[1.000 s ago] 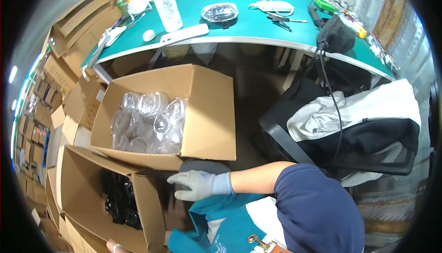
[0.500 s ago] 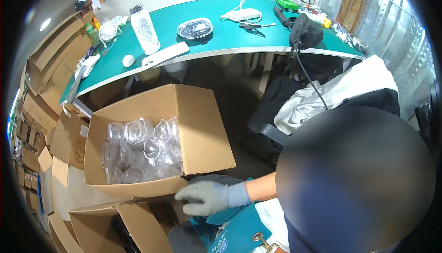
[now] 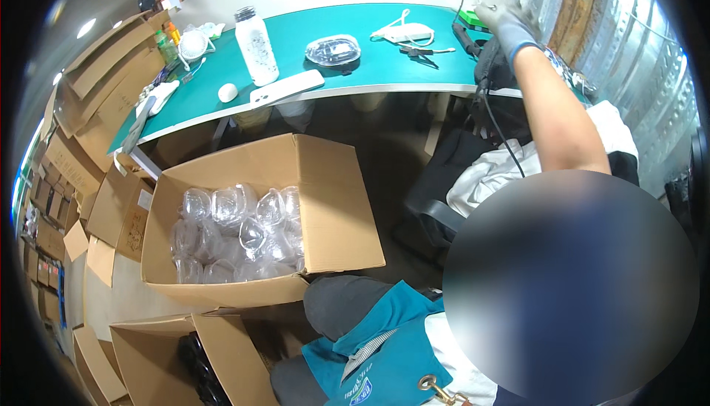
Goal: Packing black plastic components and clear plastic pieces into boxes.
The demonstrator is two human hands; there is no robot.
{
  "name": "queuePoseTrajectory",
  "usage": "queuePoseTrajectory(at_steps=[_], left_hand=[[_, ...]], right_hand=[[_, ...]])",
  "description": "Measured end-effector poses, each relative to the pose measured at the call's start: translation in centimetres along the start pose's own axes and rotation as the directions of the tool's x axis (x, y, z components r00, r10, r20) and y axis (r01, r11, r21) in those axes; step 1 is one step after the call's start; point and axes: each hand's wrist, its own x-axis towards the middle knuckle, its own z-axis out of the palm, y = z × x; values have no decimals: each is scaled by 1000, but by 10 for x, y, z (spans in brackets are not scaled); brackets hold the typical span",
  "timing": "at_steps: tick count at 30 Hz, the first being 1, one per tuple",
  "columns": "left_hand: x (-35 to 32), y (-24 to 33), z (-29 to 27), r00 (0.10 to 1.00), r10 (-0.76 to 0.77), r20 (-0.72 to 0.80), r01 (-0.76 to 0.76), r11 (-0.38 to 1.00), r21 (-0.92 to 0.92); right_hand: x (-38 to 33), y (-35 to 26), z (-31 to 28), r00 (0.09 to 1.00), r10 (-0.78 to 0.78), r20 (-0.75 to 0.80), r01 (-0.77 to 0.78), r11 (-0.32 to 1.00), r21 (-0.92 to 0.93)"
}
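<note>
Progress check: partway at a guess, with loads left in boxes
Nearest, black parts [image 3: 201, 369] in a small carton [image 3: 237, 354], then clear plastic shells [image 3: 255, 236] filling much of a big carton [image 3: 340, 214]; can't say how much done. Further off, just one clear container [image 3: 333, 48] on the green table [image 3: 377, 69]. Right hand [image 3: 510, 25] gloved, arm stretched out to the table's far right corner, fingers pointing left, right beside a green box [image 3: 471, 20]; can't tell grip, pinching or spread. Left hand out of view.

Now the head-worn fisheye peers down from the near right of the carton of clear plastic [image 3: 340, 210], fairly close, facing across it to the table [image 3: 414, 80] beyond.
</note>
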Motion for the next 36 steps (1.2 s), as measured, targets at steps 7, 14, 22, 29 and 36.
queuePoseTrajectory(at_steps=[7,14,22,29,36], left_hand=[[-54,20,-1,920,-337,-200,-6,498,-867],[-103,58,-31,784,-60,-618,-615,59,-786],[-170,181,-109,957,-10,-291,-282,226,-933],[-229,164,-175,964,11,-265,-257,292,-921],[-216,171,-155,963,62,-261,-268,223,-937]], right_hand=[[22,60,50,806,53,590,313,807,-500],[38,117,54,890,-21,455,-251,810,530],[144,272,54,945,-202,256,-251,49,967],[64,248,95,879,-275,389,-454,-235,860],[47,245,41,881,-410,234,-365,-277,889]])
